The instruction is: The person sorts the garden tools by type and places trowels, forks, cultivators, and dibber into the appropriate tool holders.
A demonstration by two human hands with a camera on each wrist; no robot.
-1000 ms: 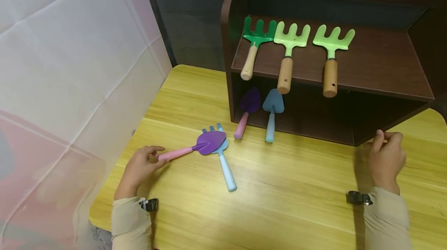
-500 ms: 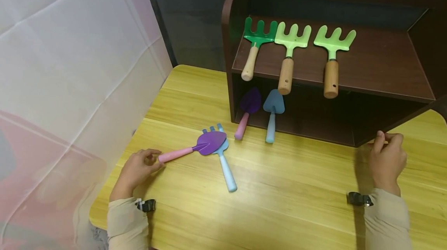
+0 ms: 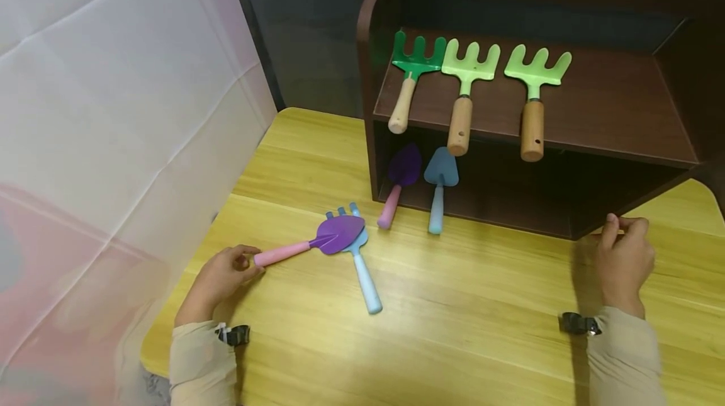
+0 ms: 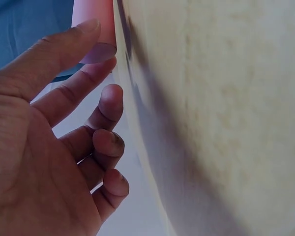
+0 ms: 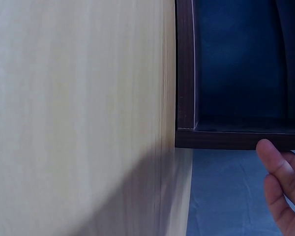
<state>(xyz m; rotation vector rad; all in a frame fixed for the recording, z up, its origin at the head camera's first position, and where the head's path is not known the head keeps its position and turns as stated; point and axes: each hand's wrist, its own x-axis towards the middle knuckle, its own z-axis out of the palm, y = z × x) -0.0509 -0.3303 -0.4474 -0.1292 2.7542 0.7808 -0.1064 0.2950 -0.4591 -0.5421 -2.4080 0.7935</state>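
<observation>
In the head view my left hand [image 3: 218,281] is at the butt of a pink-handled trowel [image 3: 338,234] with a purple blade. In the left wrist view the thumb and index fingertips are right at the end of the pink handle [image 4: 94,29], the other fingers loosely bent. That trowel's blade lies across the head of a light blue hand fork [image 3: 367,280] on the table. My right hand [image 3: 625,264] touches the right side panel of a dark brown shelf [image 3: 612,135]; in the right wrist view its thumb [image 5: 271,155] rests at the panel's edge.
On the upper shelf lie a dark green hand fork [image 3: 403,104] and two light green ones, wooden handles jutting over the edge. Below, a purple trowel [image 3: 405,165] and a blue trowel [image 3: 442,167] poke out onto the yellow table [image 3: 453,330]. A pale curtain [image 3: 113,110] hangs left.
My left hand has drawn back slightly to the left along the pink handle to its end, loosening its fingers. The trowel stays lying on the blue fork. My right hand stays at the shelf.
</observation>
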